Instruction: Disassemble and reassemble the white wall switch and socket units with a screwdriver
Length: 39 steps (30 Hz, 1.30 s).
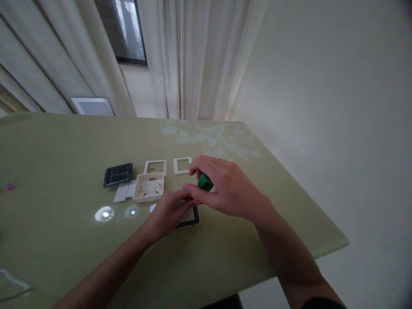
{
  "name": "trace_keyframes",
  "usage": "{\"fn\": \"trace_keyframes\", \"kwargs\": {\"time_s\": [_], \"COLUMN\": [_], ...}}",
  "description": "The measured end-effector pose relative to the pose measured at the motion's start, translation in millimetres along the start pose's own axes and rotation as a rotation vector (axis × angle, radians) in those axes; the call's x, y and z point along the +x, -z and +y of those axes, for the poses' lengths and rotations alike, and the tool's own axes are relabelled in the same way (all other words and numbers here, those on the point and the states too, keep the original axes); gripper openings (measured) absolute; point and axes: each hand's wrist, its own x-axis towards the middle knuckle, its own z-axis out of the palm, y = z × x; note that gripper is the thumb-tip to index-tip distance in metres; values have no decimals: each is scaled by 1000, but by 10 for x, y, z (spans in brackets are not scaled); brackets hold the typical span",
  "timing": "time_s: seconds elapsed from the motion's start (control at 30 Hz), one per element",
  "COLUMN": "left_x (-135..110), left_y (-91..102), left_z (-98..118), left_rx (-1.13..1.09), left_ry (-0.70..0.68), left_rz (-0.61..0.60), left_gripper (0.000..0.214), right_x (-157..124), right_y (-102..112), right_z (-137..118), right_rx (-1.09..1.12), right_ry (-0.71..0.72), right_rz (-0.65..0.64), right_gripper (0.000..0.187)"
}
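Observation:
My right hand point(225, 184) is closed around the green handle of a screwdriver point(205, 183); its shaft is hidden behind my fingers. Just below lies a wall switch panel point(189, 218) with a pale middle and a dark border, partly covered by my hands. My left hand point(170, 210) rests over this panel with fingers pressed together, their tips meeting my right thumb. Beyond my hands are two white frames, one frame point(175, 166) partly behind my right fingers and another frame point(156, 163) further left. A white mounting box point(149, 187) sits open side up left of my hands.
A dark panel point(118, 175) leans on white flat pieces point(125, 192) beside the box. The glossy table point(251, 253) has its right edge near my right forearm, with a wall point(337, 128) beyond. Curtains point(206, 64) hang behind. A small purple-green item point(8, 186) lies far left.

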Motion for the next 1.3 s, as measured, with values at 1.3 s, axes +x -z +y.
{"fn": "trace_keyframes", "kwargs": {"time_s": [1.3], "left_x": [-491], "left_y": [293], "left_z": [-122], "left_rx": [819], "left_ry": [-148], "left_rz": [19], "left_gripper": [54], "right_x": [37], "right_y": [-152], "right_z": [65], "right_rx": [67], "right_ry": [-72], "right_rz": [220], "right_gripper": [19]}}
